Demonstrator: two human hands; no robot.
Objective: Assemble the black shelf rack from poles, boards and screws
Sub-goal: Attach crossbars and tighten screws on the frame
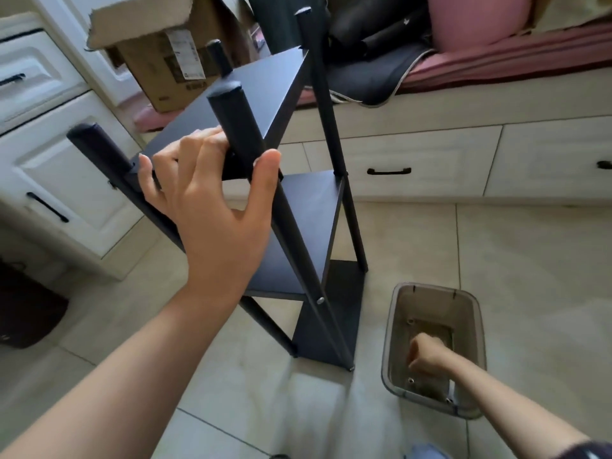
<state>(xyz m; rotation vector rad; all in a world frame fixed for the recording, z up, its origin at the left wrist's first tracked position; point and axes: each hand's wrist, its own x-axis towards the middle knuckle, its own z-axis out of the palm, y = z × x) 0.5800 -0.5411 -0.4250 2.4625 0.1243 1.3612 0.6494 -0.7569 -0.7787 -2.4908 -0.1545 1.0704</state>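
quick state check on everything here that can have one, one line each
shelf rack: standing on the floor, three boards fitted, poles upright
left hand: holds the top board's front edge
right hand: fingers curled, down inside the bin; what it holds is hidden
plastic bin: open, a few screws inside
cardboard box: flaps open
cabinet drawers: closed

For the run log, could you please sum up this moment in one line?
left hand: grips top board of shelf rack | right hand: reaching into clear bin, contents unclear | rack: upright on floor
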